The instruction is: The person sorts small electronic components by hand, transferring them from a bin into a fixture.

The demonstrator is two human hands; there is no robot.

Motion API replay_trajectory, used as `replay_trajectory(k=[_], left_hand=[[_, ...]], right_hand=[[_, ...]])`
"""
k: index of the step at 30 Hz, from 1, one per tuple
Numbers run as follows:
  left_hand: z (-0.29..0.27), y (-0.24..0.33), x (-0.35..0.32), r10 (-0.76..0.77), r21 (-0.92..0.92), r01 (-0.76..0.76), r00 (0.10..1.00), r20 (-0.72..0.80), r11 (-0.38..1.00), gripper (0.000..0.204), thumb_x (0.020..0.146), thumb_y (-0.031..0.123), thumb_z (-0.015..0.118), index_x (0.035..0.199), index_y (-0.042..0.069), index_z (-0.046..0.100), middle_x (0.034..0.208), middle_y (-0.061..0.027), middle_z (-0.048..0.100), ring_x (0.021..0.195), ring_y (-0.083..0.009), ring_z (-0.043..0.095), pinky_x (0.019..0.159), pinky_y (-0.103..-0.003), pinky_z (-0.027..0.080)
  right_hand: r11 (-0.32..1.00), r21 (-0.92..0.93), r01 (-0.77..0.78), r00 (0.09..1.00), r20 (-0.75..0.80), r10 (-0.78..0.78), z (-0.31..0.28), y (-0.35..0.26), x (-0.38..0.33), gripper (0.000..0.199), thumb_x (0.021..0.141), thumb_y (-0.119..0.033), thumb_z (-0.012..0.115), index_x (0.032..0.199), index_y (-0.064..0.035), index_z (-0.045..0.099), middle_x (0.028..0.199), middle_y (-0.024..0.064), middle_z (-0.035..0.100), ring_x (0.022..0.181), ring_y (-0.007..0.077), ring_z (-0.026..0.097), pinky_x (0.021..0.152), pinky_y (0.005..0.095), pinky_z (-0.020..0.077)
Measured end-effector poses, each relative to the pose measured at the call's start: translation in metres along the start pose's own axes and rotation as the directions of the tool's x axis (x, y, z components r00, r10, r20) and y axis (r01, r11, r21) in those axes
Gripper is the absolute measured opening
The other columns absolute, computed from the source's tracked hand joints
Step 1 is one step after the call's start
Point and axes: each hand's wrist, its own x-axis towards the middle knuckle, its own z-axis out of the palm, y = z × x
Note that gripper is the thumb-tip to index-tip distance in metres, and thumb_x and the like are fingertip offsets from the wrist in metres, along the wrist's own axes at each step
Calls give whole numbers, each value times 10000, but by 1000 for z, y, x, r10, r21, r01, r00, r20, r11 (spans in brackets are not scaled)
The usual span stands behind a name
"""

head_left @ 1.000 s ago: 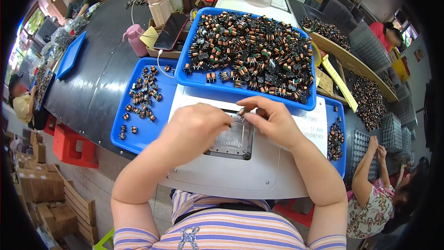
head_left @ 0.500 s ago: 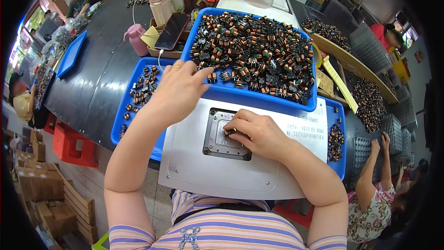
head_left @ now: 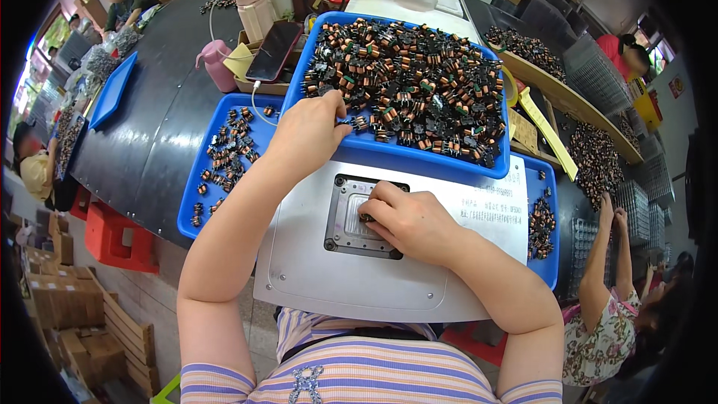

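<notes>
My left hand (head_left: pixel 310 133) reaches over the near left edge of a blue tray (head_left: pixel 415 158) heaped with small black-and-copper wire-wound coils (head_left: pixel 407 82). Its thumb and fingers close around a coil at the heap's edge, mostly hidden by the fingertips. My right hand (head_left: pixel 419 223) rests over a square metal fixture (head_left: pixel 345 238) set into a silver machine plate (head_left: pixel 359 284). Between its thumb and fingers is a small coil (head_left: pixel 366 218), pinched against the fixture's ribbed middle and partly covered.
A lower blue tray (head_left: pixel 193 206) with scattered coils extends out left and right beneath the plate. Beyond it are a pink bottle (head_left: pixel 217 66), a phone (head_left: pixel 274 52) and a tumbler (head_left: pixel 255 11). Coils lie heaped at right (head_left: pixel 596 161), near a co-worker's hands (head_left: pixel 613 213).
My left hand has moved slightly right and its spread fingers have closed at the tray's edge. My right hand stays at the fixture with its coil, shifted only slightly left.
</notes>
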Motion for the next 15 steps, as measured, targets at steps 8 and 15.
replay_trajectory(k=[8, 15], left_hand=[[-17, 7, -20, -156, -753, 208, 978, 141, 625, 289, 791, 90, 646, 1046, -24, 569, 809, -84, 624, 713, -164, 611, 650, -271, 481], [-2, 16, -52, -62, -944, 255, 967, 248, 209, 273, 760, 46, 691, 1015, 7, 603, 841, -18, 595, 725, -60, 548, 646, -188, 451]], right_hand=[[272, 945, -182, 792, -23, 610, -38, 21, 7, 115, 860, -68, 498, 972, -42, 506, 831, 56, 566, 521, 56, 455, 462, 172, 359], [847, -57, -529, 747, -504, 433, -38, 62, 4, 249, 746, -210, 692, 833, -57, 516, 695, 33, 548, 531, 119, 504, 485, 263, 399]])
